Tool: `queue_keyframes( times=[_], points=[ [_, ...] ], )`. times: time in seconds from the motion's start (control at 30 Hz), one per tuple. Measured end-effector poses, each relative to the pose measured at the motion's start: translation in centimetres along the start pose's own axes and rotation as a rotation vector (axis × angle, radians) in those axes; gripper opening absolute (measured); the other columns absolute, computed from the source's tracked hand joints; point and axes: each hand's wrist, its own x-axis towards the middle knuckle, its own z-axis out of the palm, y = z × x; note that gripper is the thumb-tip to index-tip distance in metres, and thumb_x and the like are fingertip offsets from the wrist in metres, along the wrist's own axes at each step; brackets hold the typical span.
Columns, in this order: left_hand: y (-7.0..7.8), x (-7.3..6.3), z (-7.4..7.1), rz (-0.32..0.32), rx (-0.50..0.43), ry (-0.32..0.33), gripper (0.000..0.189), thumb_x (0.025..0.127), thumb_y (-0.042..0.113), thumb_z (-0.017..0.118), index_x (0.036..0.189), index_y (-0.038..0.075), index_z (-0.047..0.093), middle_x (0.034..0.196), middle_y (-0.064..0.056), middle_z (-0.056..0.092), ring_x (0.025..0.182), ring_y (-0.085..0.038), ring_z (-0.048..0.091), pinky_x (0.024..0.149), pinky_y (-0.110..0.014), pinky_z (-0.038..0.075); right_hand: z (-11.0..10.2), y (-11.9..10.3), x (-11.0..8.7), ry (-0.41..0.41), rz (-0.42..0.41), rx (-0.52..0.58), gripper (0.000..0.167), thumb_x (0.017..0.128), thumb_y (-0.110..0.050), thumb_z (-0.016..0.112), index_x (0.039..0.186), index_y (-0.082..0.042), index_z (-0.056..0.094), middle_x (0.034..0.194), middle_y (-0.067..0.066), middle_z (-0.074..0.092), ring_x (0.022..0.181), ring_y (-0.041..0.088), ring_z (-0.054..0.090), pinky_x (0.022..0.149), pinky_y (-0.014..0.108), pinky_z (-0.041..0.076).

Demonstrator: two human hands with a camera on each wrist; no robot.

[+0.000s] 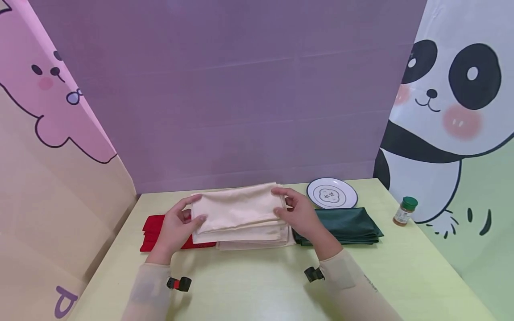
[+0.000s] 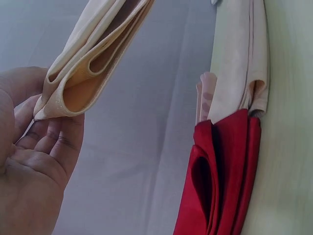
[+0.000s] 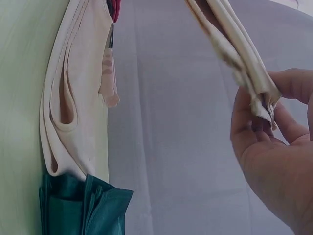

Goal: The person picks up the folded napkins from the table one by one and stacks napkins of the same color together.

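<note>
A folded cream cloth (image 1: pixel 237 207) is held up in the air by both hands, one at each end. My left hand (image 1: pixel 175 229) pinches its left end between thumb and fingers; the left wrist view shows the folded layers of the cream cloth (image 2: pixel 88 73) looping at that end. At the opposite end, my right hand (image 1: pixel 299 211) pinches the cloth's edge. Below it another folded cream cloth (image 1: pixel 257 244) lies on the table, apart from the held one in the left wrist view. A folded red cloth (image 1: pixel 152 234) lies to its left, and a folded dark green cloth (image 1: pixel 341 226) to its right.
A white plate (image 1: pixel 332 192) with a dark rim lies behind the green cloth. A small jar (image 1: pixel 404 211) with a green lid stands near the table's right edge. A pink paw-shaped item (image 3: pixel 109 81) shows behind the lying cream cloth. Walls border the table (image 1: pixel 249 285).
</note>
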Motion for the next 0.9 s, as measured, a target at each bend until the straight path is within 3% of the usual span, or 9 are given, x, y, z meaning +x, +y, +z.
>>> queue_keyframes(
  times=[0.13, 0.23, 0.73, 0.9],
  points=[
    [0.2, 0.4, 0.4, -0.016, 0.002, -0.006, 0.062, 0.092, 0.005, 0.082, 0.147, 0.02, 0.059, 0.107, -0.022, 0.07, 0.083, -0.027, 0.07, 0.07, -0.034, 0.063, -0.4, 0.0, 0.0, -0.015, -0.003, 0.014, 0.052, 0.091, 0.007, 0.074, 0.141, -0.005, 0.064, 0.119, 0.024, 0.066, 0.078, 0.018, 0.057, 0.063, 0.023, 0.053],
    [0.2, 0.8, 0.6, -0.019, -0.015, -0.014, 0.062, 0.093, 0.005, 0.08, 0.148, 0.019, 0.058, 0.113, -0.022, 0.069, 0.087, -0.028, 0.071, 0.072, -0.036, 0.063, -0.5, 0.1, 0.1, -0.012, 0.01, 0.018, 0.054, 0.092, 0.007, 0.073, 0.143, -0.006, 0.062, 0.125, 0.023, 0.065, 0.084, 0.02, 0.061, 0.067, 0.024, 0.056],
    [-0.1, 2.2, 2.0, -0.029, -0.124, -0.028, 0.062, 0.092, -0.005, 0.077, 0.148, 0.013, 0.057, 0.129, -0.023, 0.062, 0.099, -0.025, 0.071, 0.077, -0.039, 0.064, -1.4, 0.2, 0.2, 0.033, 0.049, 0.046, 0.058, 0.091, 0.011, 0.069, 0.145, -0.006, 0.06, 0.119, 0.027, 0.066, 0.088, 0.021, 0.062, 0.068, 0.025, 0.056],
    [-0.7, 2.3, 2.3, -0.022, -0.116, -0.02, 0.061, 0.091, -0.005, 0.078, 0.147, 0.01, 0.058, 0.129, -0.022, 0.063, 0.094, -0.022, 0.071, 0.074, -0.036, 0.064, -1.7, 0.4, 0.2, 0.034, 0.071, 0.028, 0.057, 0.092, 0.009, 0.069, 0.147, -0.006, 0.059, 0.116, 0.026, 0.066, 0.085, 0.021, 0.059, 0.064, 0.023, 0.053]
  ],
)
